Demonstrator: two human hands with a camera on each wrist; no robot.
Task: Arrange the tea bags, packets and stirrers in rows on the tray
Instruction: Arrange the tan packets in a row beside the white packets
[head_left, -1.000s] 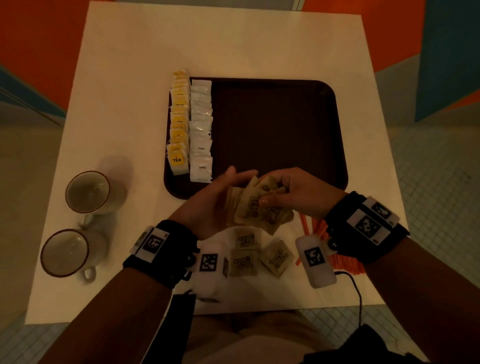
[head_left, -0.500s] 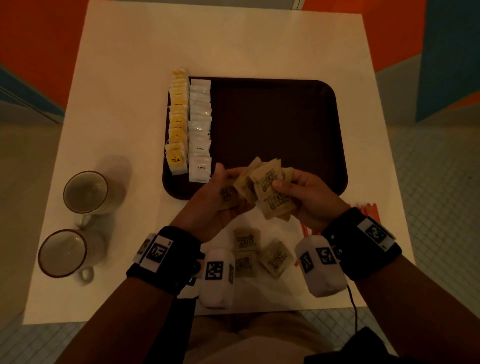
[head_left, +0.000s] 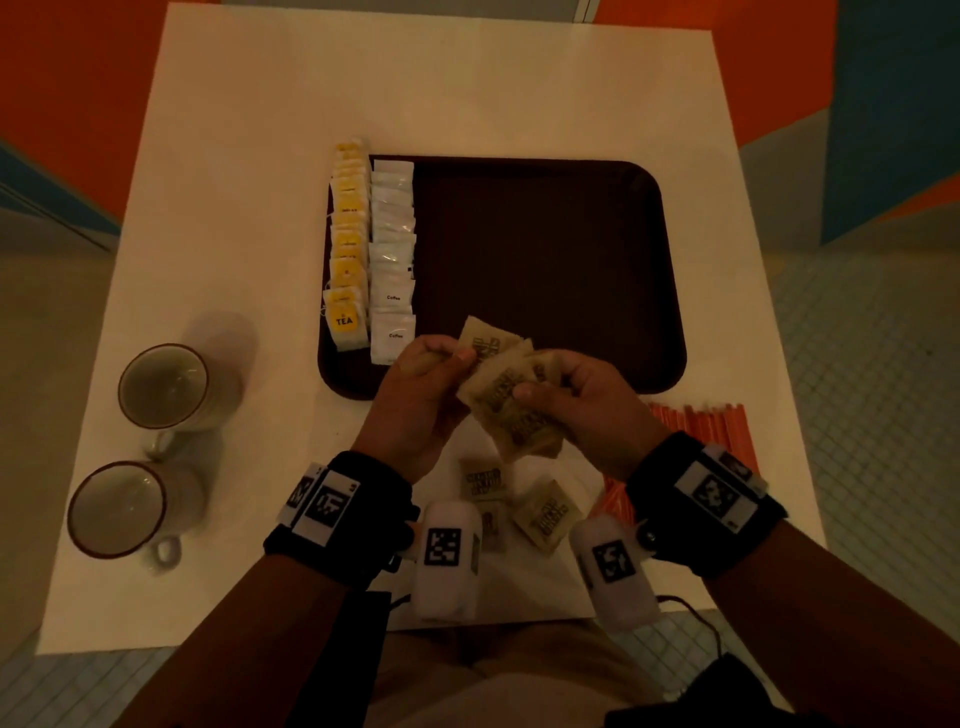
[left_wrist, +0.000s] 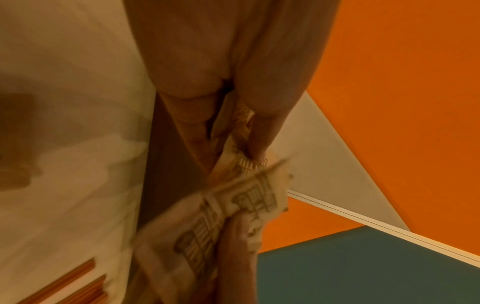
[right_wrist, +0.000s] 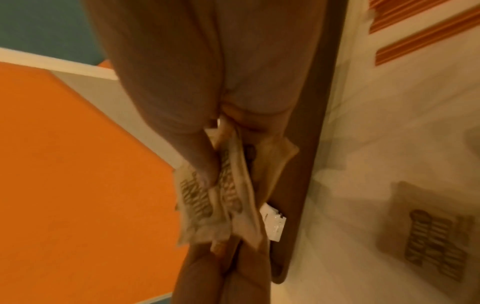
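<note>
**Brown packets held in both hands over the tray's near edge**

A bunch of brown printed packets (head_left: 511, 405) sits between the two hands, above the near rim of the dark brown tray (head_left: 670, 312). The left hand (head_left: 415, 400) has its grip closed on the top packet, thumb and fingers pinching its edge; the right hand (head_left: 592, 410) has its grip curled round the rest of the fanned bunch, thumb pressed on the front packet. In both wrist views the packets are blurred, their print unreadable.

On the tray's left side lie two rows running away from the person: yellow tea bags (head_left: 347, 249) along the rim, and white coffee packets (head_left: 392, 254) just beside them, overlapping one another.

Three more brown packets (head_left: 545, 512) lie loose on the white surface (head_left: 260, 156) near the wrists. Orange stirrers (head_left: 711, 421) lie on the surface to the right, beside the right wrist. Two mugs (head_left: 163, 387) stand well apart on the left.
</note>
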